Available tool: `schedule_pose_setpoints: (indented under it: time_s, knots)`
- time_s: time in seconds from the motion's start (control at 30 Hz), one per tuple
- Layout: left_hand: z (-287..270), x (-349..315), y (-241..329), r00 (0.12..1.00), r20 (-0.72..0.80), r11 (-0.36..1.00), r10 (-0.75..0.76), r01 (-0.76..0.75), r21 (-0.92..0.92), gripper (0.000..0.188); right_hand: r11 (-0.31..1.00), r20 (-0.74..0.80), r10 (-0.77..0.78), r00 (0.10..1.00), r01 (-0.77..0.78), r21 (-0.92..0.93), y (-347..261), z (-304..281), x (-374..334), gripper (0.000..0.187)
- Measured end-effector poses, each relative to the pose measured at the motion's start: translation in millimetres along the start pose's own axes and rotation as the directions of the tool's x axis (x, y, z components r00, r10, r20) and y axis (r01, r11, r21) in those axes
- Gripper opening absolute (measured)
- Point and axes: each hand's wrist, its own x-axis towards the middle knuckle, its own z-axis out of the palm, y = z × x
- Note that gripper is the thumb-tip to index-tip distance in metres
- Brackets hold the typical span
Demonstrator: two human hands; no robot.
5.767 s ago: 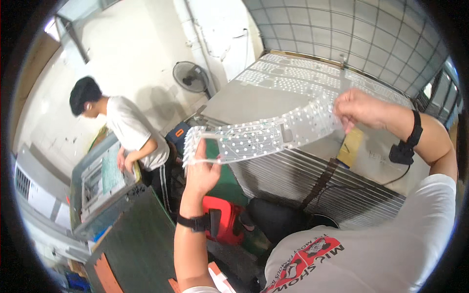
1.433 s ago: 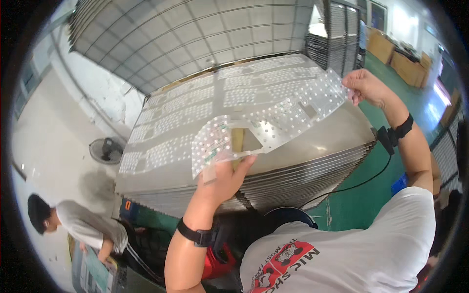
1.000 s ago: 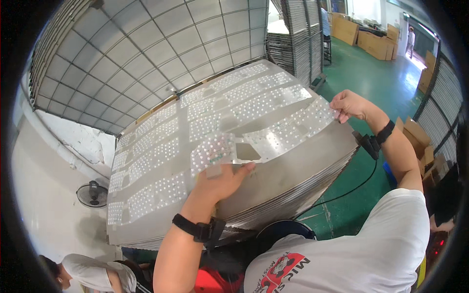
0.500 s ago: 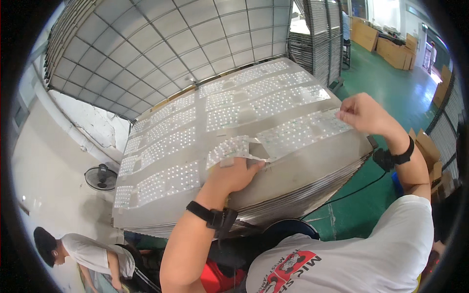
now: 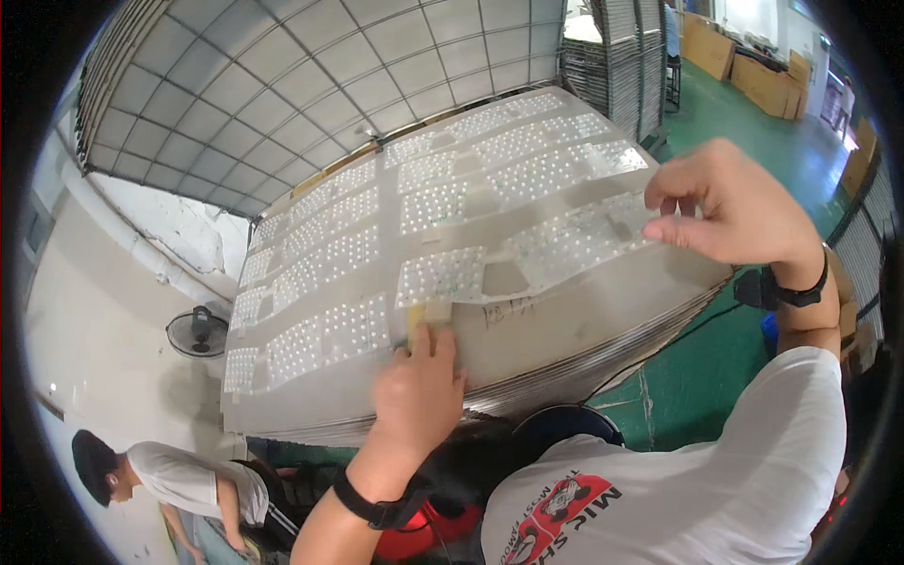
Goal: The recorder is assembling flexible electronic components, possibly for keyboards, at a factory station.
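A thin, flexible whitish sheet with rows of bright dots and cut-out windows (image 5: 565, 247) lies along the near right part of a grey board (image 5: 556, 330). My right hand (image 5: 739, 212) is at the sheet's right end, fingers curled and thumb below them, closed on its edge. My left hand (image 5: 419, 381) is at the sheet's near left corner. Its fingers stretch forward, touching a small pale tab with a yellow strip (image 5: 415, 318). Several similar dotted sheets (image 5: 325, 344) lie in rows on the board, to the left and behind.
The board tops a thick stack with layered edges (image 5: 603, 377). Behind it leans a wire grid rack (image 5: 311, 85); another rack (image 5: 617, 71) stands at back right. A fan (image 5: 198, 331) is at left, and a person in a white shirt (image 5: 184, 485) bends at lower left.
My left hand has drawn back toward me from the sheet's near edge, its fingers now pointing forward. My right hand has come closer around the sheet's right end. The sheet's near edge lies smoother.
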Motion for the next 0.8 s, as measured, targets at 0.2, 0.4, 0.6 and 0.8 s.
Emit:
schedule_pose_setpoints:
  time_s: [0.2,0.4,0.6,0.8]
  knots:
    - [16.7,-29.3,3.3,0.969,-0.249,0.999,0.006,-0.019,-0.049,0.045,0.980,-0.020,-0.194,0.981,0.193,-0.049,-26.9,-2.2,37.6,0.031]
    - [16.1,-104.2,0.6,0.936,-0.328,0.944,-0.124,0.010,-0.329,0.039,0.937,0.145,-0.317,0.937,0.333,-0.108,-76.4,6.5,64.8,0.021]
    - [55.7,-222.8,4.6,0.720,-0.457,0.734,-0.522,0.106,-0.671,0.035,0.667,0.082,-0.744,0.663,0.743,0.046,-141.9,46.4,81.6,0.022]
    - [100.9,-363.5,52.2,0.136,-0.391,0.412,-0.911,0.364,-0.835,0.037,0.544,0.229,-0.821,0.523,0.839,0.034,-192.9,72.3,77.3,0.025]
